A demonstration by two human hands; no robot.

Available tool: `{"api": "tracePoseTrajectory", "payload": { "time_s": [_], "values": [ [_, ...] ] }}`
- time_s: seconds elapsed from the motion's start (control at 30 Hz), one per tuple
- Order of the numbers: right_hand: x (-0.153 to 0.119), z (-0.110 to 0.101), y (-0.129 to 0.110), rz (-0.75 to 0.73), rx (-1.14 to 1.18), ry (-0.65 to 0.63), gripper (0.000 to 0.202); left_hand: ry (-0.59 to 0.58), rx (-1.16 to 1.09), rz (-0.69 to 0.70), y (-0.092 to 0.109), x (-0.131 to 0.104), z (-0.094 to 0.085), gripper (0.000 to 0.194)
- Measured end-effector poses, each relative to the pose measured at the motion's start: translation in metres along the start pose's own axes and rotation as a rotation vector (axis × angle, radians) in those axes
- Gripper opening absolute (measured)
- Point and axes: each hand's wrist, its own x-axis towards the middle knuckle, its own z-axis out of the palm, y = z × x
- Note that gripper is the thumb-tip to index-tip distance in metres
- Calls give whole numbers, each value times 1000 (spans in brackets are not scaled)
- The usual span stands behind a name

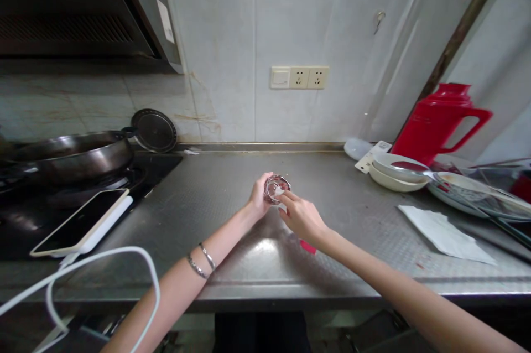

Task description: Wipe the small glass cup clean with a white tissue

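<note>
Near the middle of the steel counter (199,198), my left hand (259,197) is wrapped round the left side of a small, round, shiny glass-like container (271,187). Its mouth faces up toward the camera. My right hand (302,216) is closed at the container's near right edge, with its fingers pinched on a small white piece (277,191), perhaps tissue, at the opening. A red object (307,247) lies on the counter below my right wrist, partly hidden by it.
At the left, a pan (78,159) sits on the stove, with a phone (81,223) and white cable (145,256) nearer. At the right are stacked bowls (396,176), a red thermos (435,120), a plate (460,198) and a white napkin (446,234).
</note>
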Motion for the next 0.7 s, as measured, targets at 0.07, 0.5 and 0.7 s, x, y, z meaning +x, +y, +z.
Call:
{"api": "tracePoseTrajectory", "payload": {
  "time_s": [0.07, 0.5, 0.7],
  "values": [
    [0, 0, -2, 33, 29, 24, 26, -9, -26, 28, -4, -3, 3, 27],
    [19, -41, 41, -652, -455, -166, 23, -233, 200, -352, 16, 12, -23, 46],
    [28, -41, 51, -638, -505, -188, 22, -20, 191, -266, 0, 14, -16, 25]
  ]
}}
